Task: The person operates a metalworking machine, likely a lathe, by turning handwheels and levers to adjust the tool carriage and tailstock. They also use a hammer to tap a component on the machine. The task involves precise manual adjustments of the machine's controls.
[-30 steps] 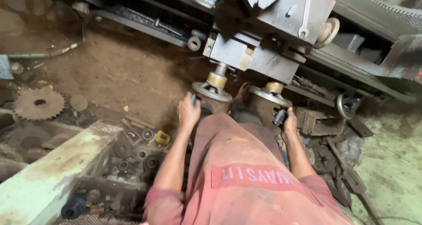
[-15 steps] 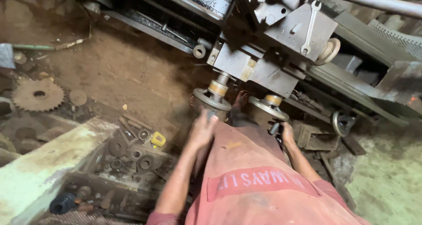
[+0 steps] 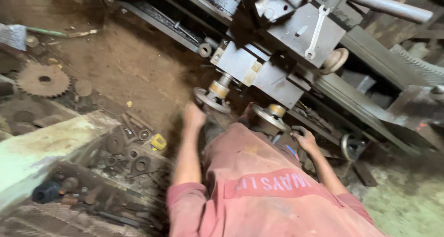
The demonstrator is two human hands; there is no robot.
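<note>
The person's left hand (image 3: pixel 194 116) reaches up to the round grey metal hand wheel with a yellow ring (image 3: pixel 213 97) on the front of the big grey metal lathe machine (image 3: pixel 296 38). The hand is just below the wheel's rim, at about 7 o'clock from it. It is blurry, so I cannot tell if the fingers are closed on the rim or only touching it.

The right hand (image 3: pixel 305 140) is lower, at about 4 o'clock from the second round grey metal hand wheel (image 3: pixel 270 114). Its fingers are curled around a dark part under the machine, but I cannot tell what that part is.

The two wheels sit side by side near the middle of the view. The first one is at 10 o'clock from the second.

A silver flat spanner (image 3: pixel 317 31) lies on top of the machine, at 1 o'clock from the wheels. A long shiny grey metal bar (image 3: pixel 374 3) sticks out at the top right.

On the dirt floor at 9 o'clock lies a rusty brown toothed gear wheel (image 3: pixel 43 79). A pile of small rusty metal rings and bolts (image 3: pixel 134 146) sits at 8 o'clock, with a little yellow block (image 3: pixel 158 142) beside it.
</note>
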